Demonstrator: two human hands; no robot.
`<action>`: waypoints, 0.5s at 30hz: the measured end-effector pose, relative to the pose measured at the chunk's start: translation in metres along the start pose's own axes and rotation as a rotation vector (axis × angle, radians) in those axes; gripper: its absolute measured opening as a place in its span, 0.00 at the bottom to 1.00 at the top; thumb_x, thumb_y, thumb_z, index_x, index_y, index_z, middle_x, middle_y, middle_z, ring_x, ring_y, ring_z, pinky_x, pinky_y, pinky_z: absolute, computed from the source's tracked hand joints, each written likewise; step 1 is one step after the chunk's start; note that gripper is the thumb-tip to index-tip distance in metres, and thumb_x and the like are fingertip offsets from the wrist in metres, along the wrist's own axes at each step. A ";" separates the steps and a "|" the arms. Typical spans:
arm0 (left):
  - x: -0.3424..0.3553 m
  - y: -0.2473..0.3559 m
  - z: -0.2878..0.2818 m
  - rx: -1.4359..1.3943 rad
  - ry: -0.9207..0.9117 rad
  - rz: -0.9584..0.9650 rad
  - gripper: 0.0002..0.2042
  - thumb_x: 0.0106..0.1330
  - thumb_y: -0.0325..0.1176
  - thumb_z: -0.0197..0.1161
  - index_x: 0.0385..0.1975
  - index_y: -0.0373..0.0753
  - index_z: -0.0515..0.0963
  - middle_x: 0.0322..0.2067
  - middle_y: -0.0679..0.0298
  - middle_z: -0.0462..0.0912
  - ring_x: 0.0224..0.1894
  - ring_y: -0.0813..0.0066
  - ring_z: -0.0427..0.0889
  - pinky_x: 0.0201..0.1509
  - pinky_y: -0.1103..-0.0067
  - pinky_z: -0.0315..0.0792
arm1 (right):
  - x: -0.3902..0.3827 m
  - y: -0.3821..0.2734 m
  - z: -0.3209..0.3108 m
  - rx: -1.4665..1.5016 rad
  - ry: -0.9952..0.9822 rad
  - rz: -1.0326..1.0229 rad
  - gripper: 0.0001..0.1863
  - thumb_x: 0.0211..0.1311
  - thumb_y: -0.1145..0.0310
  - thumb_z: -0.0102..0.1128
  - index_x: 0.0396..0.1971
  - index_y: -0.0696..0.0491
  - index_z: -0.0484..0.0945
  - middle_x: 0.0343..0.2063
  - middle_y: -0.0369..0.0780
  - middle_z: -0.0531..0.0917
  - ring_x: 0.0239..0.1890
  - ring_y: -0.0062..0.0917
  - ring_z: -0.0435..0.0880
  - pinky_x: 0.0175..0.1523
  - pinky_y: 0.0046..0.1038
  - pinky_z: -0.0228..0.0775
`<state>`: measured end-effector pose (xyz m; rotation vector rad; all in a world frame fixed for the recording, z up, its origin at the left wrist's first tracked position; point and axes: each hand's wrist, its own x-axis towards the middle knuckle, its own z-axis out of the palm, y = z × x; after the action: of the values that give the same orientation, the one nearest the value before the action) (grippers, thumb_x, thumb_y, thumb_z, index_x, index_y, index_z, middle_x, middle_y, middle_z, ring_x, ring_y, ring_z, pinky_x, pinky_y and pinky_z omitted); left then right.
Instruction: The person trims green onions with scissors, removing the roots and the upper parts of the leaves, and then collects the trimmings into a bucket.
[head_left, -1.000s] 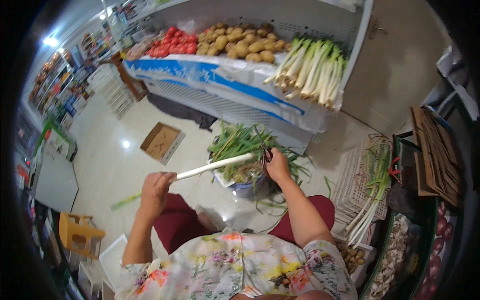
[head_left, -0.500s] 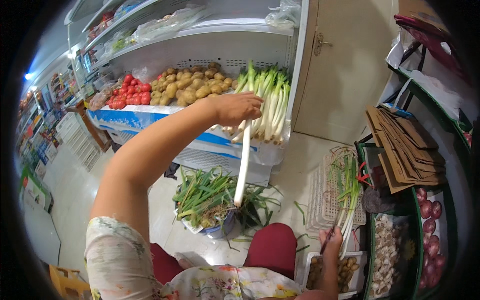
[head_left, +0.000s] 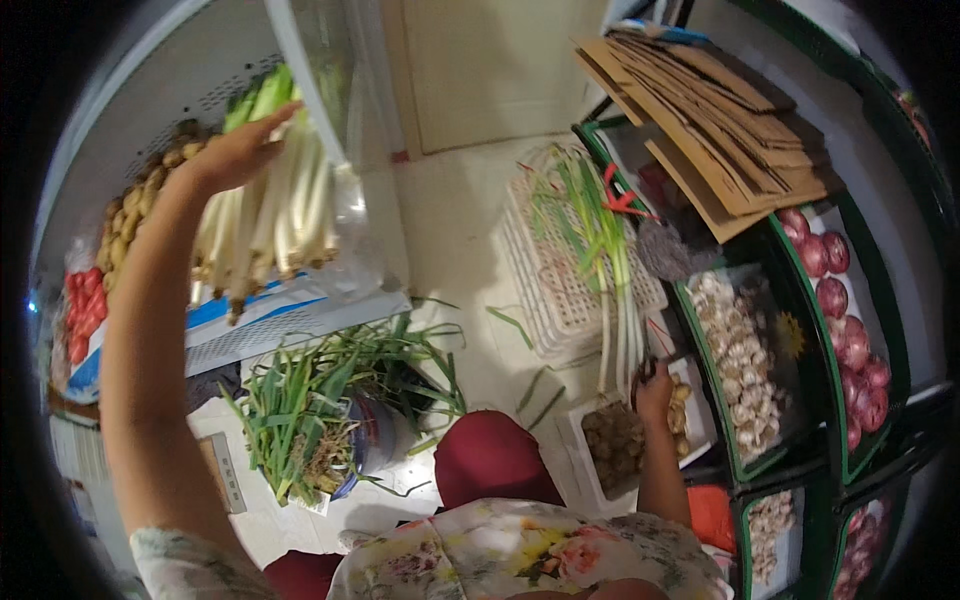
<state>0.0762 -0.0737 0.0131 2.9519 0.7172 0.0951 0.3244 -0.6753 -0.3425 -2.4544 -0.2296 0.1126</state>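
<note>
My left hand [head_left: 248,145] reaches over a bunch of trimmed leeks [head_left: 260,225] on the refrigerated shelf, its fingers extended on their green ends. At lower right, my right hand [head_left: 654,388] holds dark scissors [head_left: 643,370] beside long untrimmed leeks [head_left: 615,280], which lie over a white plastic crate [head_left: 545,300]. Below the shelf, a purple bucket [head_left: 372,440] is heaped with green leaf trimmings [head_left: 290,390]. A white box of potatoes [head_left: 615,445] sits under my right hand.
Potatoes [head_left: 135,215] and tomatoes [head_left: 85,310] share the shelf. Right of me stand green-edged bins of garlic [head_left: 735,370] and red onions [head_left: 855,350], with flattened cardboard [head_left: 710,120] above. A door [head_left: 490,70] is behind; my red-clad knee [head_left: 485,455] is below the crate.
My view has swung right. My left hand has carried a trimmed leek up to the bunch on the shelf. My right hand with the scissors has moved down toward the untrimmed leeks.
</note>
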 end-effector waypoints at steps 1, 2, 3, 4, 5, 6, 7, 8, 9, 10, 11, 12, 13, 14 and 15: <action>-0.010 -0.001 -0.005 0.034 0.084 0.105 0.29 0.71 0.26 0.52 0.72 0.46 0.55 0.71 0.56 0.57 0.73 0.57 0.56 0.77 0.64 0.49 | 0.017 0.009 0.007 -0.112 0.010 0.012 0.11 0.61 0.74 0.63 0.40 0.63 0.73 0.31 0.52 0.81 0.35 0.47 0.82 0.40 0.45 0.74; -0.025 0.017 -0.019 0.029 0.100 0.149 0.30 0.70 0.23 0.52 0.72 0.47 0.56 0.72 0.56 0.57 0.73 0.59 0.56 0.77 0.64 0.49 | 0.028 0.012 0.008 -0.178 0.020 -0.033 0.14 0.59 0.73 0.65 0.41 0.63 0.73 0.31 0.52 0.82 0.35 0.45 0.83 0.39 0.43 0.75; -0.049 0.005 -0.025 0.103 0.257 0.214 0.30 0.70 0.23 0.53 0.71 0.52 0.58 0.70 0.59 0.61 0.72 0.60 0.60 0.75 0.64 0.55 | 0.042 0.005 0.014 -0.233 0.013 -0.106 0.16 0.58 0.72 0.67 0.42 0.64 0.74 0.32 0.51 0.82 0.34 0.43 0.84 0.38 0.42 0.76; -0.052 0.034 -0.022 -0.103 0.292 0.204 0.29 0.69 0.22 0.52 0.71 0.50 0.60 0.70 0.61 0.61 0.72 0.60 0.60 0.75 0.64 0.55 | 0.070 0.044 0.022 -0.259 0.042 -0.084 0.19 0.56 0.70 0.69 0.43 0.64 0.74 0.31 0.50 0.83 0.34 0.42 0.84 0.39 0.41 0.77; -0.076 0.042 -0.026 -0.082 0.350 0.202 0.28 0.69 0.22 0.50 0.70 0.47 0.61 0.70 0.61 0.61 0.72 0.61 0.59 0.75 0.63 0.55 | 0.080 0.041 0.031 -0.251 0.119 -0.187 0.21 0.53 0.68 0.71 0.42 0.63 0.74 0.31 0.49 0.83 0.34 0.43 0.84 0.40 0.41 0.78; -0.104 0.036 -0.033 0.079 0.395 0.162 0.27 0.71 0.24 0.49 0.70 0.46 0.61 0.71 0.61 0.60 0.72 0.62 0.59 0.76 0.63 0.55 | 0.092 0.033 0.038 -0.270 0.074 -0.137 0.20 0.54 0.68 0.70 0.43 0.62 0.74 0.32 0.48 0.84 0.35 0.41 0.85 0.41 0.40 0.78; -0.131 0.037 -0.039 0.188 0.418 0.156 0.26 0.72 0.26 0.49 0.70 0.45 0.61 0.70 0.59 0.61 0.72 0.61 0.59 0.76 0.60 0.54 | 0.101 0.024 0.046 -0.284 0.029 -0.082 0.20 0.55 0.68 0.69 0.44 0.62 0.74 0.34 0.47 0.85 0.37 0.39 0.86 0.42 0.39 0.78; -0.170 0.024 -0.038 0.279 0.418 0.108 0.26 0.72 0.27 0.49 0.70 0.44 0.61 0.70 0.57 0.62 0.72 0.60 0.59 0.76 0.59 0.53 | 0.108 0.017 0.052 -0.304 -0.020 -0.036 0.20 0.56 0.68 0.68 0.45 0.61 0.74 0.35 0.46 0.85 0.38 0.36 0.86 0.43 0.38 0.79; -0.215 0.017 -0.042 0.384 0.412 0.057 0.26 0.72 0.28 0.50 0.70 0.43 0.61 0.69 0.56 0.62 0.72 0.59 0.59 0.76 0.58 0.53 | 0.113 0.015 0.066 -0.309 -0.038 -0.029 0.21 0.54 0.66 0.70 0.43 0.61 0.75 0.34 0.47 0.85 0.37 0.39 0.86 0.42 0.39 0.79; -0.254 0.020 -0.047 0.403 0.378 -0.001 0.26 0.71 0.25 0.50 0.69 0.42 0.62 0.69 0.54 0.64 0.72 0.58 0.60 0.75 0.58 0.53 | 0.120 0.021 0.083 -0.314 -0.045 -0.009 0.21 0.53 0.64 0.72 0.41 0.60 0.75 0.33 0.48 0.84 0.36 0.41 0.86 0.42 0.40 0.79; -0.281 0.026 -0.034 0.310 0.369 -0.072 0.26 0.70 0.22 0.49 0.69 0.41 0.63 0.68 0.53 0.64 0.72 0.57 0.60 0.74 0.57 0.54 | 0.124 0.031 0.088 -0.333 -0.036 0.018 0.22 0.51 0.62 0.74 0.39 0.60 0.75 0.32 0.49 0.84 0.35 0.43 0.85 0.42 0.41 0.79; -0.314 0.036 -0.026 0.232 0.358 -0.158 0.26 0.69 0.20 0.48 0.68 0.39 0.63 0.68 0.53 0.65 0.72 0.57 0.60 0.74 0.57 0.55 | 0.123 0.030 0.093 -0.329 -0.037 0.039 0.22 0.51 0.61 0.74 0.39 0.60 0.76 0.33 0.49 0.84 0.36 0.43 0.85 0.42 0.41 0.79; -0.335 0.059 -0.014 0.166 0.379 -0.166 0.24 0.68 0.18 0.49 0.65 0.36 0.67 0.64 0.51 0.70 0.68 0.57 0.66 0.71 0.59 0.60 | 0.118 0.024 0.098 -0.325 -0.043 0.052 0.23 0.51 0.60 0.74 0.39 0.60 0.76 0.33 0.50 0.84 0.37 0.43 0.85 0.43 0.42 0.79; -0.356 0.074 0.005 0.081 0.410 -0.166 0.22 0.67 0.17 0.49 0.61 0.33 0.70 0.60 0.50 0.74 0.64 0.57 0.72 0.68 0.60 0.65 | 0.114 0.016 0.094 -0.333 -0.029 0.065 0.23 0.51 0.60 0.74 0.39 0.60 0.76 0.34 0.50 0.84 0.37 0.44 0.85 0.43 0.42 0.79; -0.376 0.092 0.019 0.015 0.364 -0.338 0.21 0.68 0.19 0.50 0.61 0.34 0.71 0.59 0.53 0.75 0.63 0.61 0.73 0.68 0.65 0.64 | 0.102 -0.002 0.088 -0.341 0.009 0.063 0.24 0.52 0.58 0.74 0.40 0.61 0.77 0.35 0.50 0.84 0.39 0.43 0.85 0.43 0.41 0.79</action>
<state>-0.2142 -0.3296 -0.0095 2.8043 1.2529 0.6100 0.4122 -0.6000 -0.4124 -2.8023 -0.1790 0.0955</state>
